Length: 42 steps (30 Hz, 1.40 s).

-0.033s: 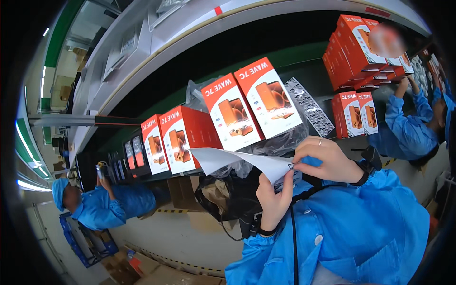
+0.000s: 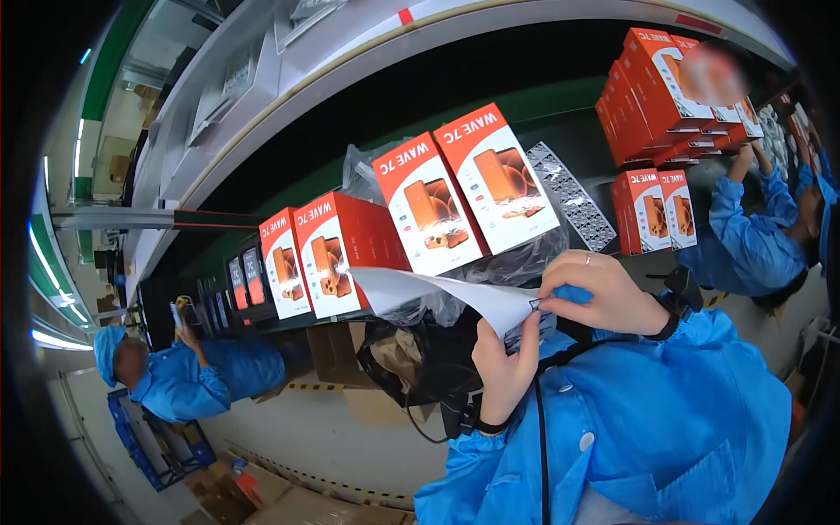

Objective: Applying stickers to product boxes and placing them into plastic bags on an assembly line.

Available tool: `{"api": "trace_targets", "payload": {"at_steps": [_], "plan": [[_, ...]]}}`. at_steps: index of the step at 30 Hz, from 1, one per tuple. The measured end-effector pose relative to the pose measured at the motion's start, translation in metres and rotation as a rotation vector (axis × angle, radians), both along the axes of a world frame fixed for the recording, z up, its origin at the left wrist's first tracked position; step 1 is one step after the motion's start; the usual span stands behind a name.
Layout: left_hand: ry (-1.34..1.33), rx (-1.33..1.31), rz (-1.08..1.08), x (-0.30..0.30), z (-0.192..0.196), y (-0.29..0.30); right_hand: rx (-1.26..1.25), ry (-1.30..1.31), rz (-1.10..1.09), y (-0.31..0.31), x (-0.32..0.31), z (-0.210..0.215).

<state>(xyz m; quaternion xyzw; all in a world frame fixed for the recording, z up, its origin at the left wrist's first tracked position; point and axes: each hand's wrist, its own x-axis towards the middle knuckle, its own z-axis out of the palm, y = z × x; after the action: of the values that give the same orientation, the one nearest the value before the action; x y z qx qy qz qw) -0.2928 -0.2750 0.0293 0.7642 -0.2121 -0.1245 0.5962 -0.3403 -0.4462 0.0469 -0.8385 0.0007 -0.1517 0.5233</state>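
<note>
A curled white paper sheet (image 2: 446, 293) is held by the half-curled left hand (image 2: 506, 367) and pinched at its end by the right hand (image 2: 604, 295).

The left hand (image 2: 505, 363) and right hand (image 2: 604, 293) pinch a white sheet (image 2: 446, 293). Beyond the left hand stand 4 red-and-white boxes (image 2: 427, 206); beyond the right hand lies a patterned strip (image 2: 573, 197).

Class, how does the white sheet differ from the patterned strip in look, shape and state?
The white sheet is mostly plain; the patterned strip carries a dense grey-and-dark pattern. The white sheet curves, whereas the patterned strip looks flatter. The left hand and right hand hold the white sheet, while the patterned strip lies untouched.
</note>
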Motion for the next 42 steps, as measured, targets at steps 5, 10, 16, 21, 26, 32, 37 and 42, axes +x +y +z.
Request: {"api": "trace_targets", "payload": {"at_steps": [5,10,16,21,26,32,37,42], "plan": [[-0.131,0.101,0.042,0.007,0.001,0.005,-0.003,0.105,0.054,0.005,0.020,-0.004],[-0.171,0.281,0.336,0.014,-0.005,0.005,-0.113,-0.006,0.195,0.004,0.041,0.003],[-0.034,0.166,0.366,0.019,0.000,0.009,-0.046,0.324,0.322,-0.017,0.071,0.014],[-0.019,0.026,0.345,0.017,0.001,0.004,-0.083,0.143,0.368,-0.003,0.076,0.006],[-0.035,0.132,0.334,0.018,0.001,0.000,-0.119,0.204,0.316,-0.003,0.076,0.002],[-0.186,0.240,0.413,0.024,-0.008,-0.001,-0.176,0.214,0.337,-0.004,0.074,0.017],[-0.127,0.274,0.474,0.035,-0.012,0.008,-0.025,0.373,0.278,-0.042,0.097,0.005],[-0.131,0.267,0.457,0.035,-0.014,0.012,-0.181,0.537,0.392,-0.048,0.114,-0.005]]}}
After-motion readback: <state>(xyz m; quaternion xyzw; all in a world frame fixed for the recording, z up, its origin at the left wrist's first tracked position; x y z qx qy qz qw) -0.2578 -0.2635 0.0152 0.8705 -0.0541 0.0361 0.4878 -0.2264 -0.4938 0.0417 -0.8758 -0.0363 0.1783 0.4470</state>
